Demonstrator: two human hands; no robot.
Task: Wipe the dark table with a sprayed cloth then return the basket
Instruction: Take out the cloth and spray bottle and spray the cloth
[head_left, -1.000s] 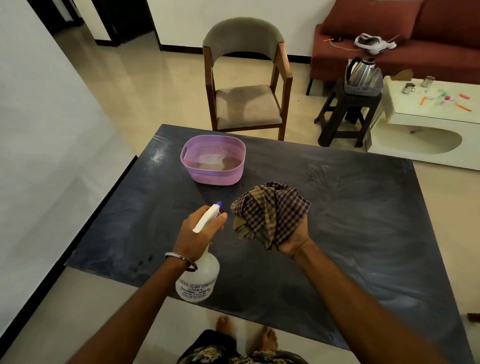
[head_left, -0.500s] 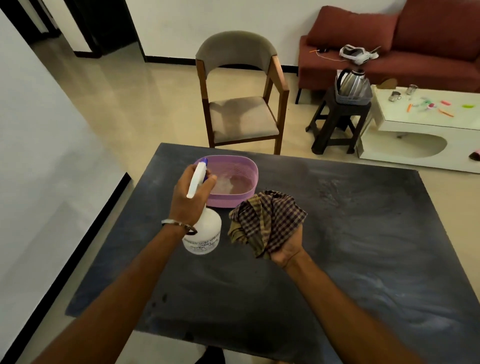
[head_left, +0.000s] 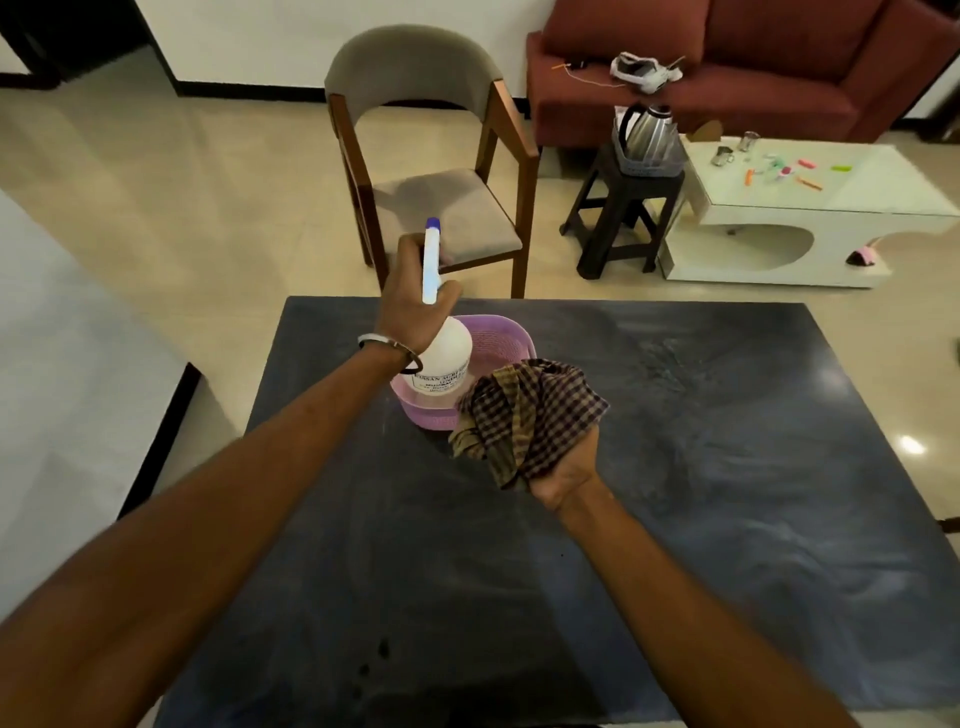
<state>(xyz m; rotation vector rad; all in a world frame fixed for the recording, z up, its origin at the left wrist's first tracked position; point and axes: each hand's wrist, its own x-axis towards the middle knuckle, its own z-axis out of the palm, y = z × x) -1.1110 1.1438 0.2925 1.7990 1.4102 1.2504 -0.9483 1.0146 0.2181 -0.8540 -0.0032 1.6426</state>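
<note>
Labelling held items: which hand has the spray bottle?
The left hand grips the spray bottle over the purple basket; the right hand holds only the checked cloth.

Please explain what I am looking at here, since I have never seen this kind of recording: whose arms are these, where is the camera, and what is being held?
There is no machine: a person wears a camera on the head, looking forward and down at their own arms. The left hand has its grip around a white spray bottle, held over a purple basket that stands on the dark table. The right hand clutches a bunched checked cloth. Behind the table stand a wooden chair, a red sofa and a kettle on a stool.
</note>
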